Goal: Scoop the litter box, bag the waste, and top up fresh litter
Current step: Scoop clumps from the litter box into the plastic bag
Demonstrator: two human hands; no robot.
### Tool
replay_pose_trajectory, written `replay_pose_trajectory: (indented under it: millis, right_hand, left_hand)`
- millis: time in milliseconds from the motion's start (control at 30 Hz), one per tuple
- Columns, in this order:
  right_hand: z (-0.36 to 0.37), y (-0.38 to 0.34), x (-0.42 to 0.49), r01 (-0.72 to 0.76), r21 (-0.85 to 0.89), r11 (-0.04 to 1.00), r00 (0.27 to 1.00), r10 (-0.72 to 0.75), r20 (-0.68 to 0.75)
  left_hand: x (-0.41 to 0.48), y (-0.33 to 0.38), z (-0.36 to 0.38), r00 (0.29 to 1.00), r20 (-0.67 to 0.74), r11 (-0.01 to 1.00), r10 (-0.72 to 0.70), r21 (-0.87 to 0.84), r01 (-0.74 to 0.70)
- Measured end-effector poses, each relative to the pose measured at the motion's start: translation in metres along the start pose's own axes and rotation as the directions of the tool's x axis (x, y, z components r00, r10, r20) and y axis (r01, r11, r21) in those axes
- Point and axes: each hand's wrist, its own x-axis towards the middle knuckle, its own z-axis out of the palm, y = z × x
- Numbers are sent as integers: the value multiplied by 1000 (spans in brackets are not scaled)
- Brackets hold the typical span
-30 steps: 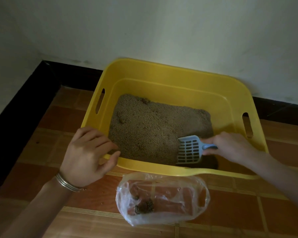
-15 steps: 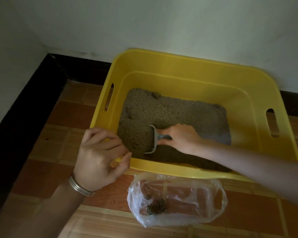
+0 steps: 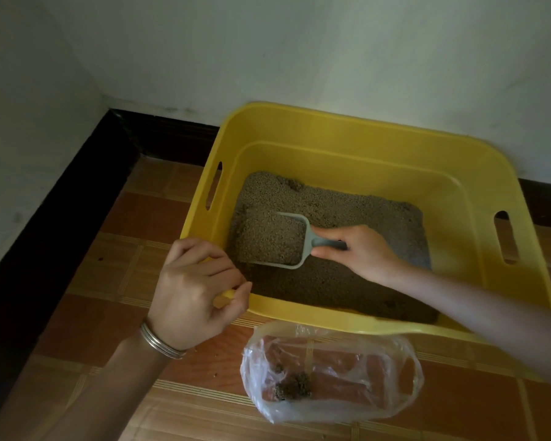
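A yellow litter box (image 3: 347,135) stands on the tiled floor against the wall, holding brown litter (image 3: 341,202). My right hand (image 3: 360,249) grips the handle of a grey-blue scoop (image 3: 303,230), which sits full of litter at the left side of the box. My left hand (image 3: 191,288) hovers at the box's near left corner, fingers curled and thumb touching the rim, holding nothing. A clear plastic bag (image 3: 331,370) lies open on the floor in front of the box with dark waste clumps (image 3: 291,389) inside.
White walls meet in a corner at the left, with a black skirting (image 3: 45,237) along the floor. Orange-brown floor tiles (image 3: 115,313) surround the box.
My right hand swept the scoop from the box's near right side to the left and turned it up, loaded with litter. The view has shifted so the box sits further right.
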Motion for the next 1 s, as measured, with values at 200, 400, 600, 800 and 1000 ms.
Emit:
replay_pose_trajectory:
  millis: [200,400,600,800,1000]
  right_hand:
    - [-12,10,-24,-19,38,999,999,20,-36]
    - [-27,8,-45,-49,157,986,998,56,-42]
    - [-39,3,-56,-56,131,990,994,67,-86]
    - [-43,3,-63,-24,61,998,997,29,-72]
    - [-43,5,-69,-18,71,997,996,24,-88]
  left_hand:
    - [1,7,2,998,-25,996,-56,71,58]
    - [0,8,4,997,-41,992,-65,104,69]
    - [-1,9,4,997,-46,990,-69,118,74]
    - [0,10,3,996,-39,990,-75,116,79]
    - [-1,9,3,996,-49,991,-69,113,75]
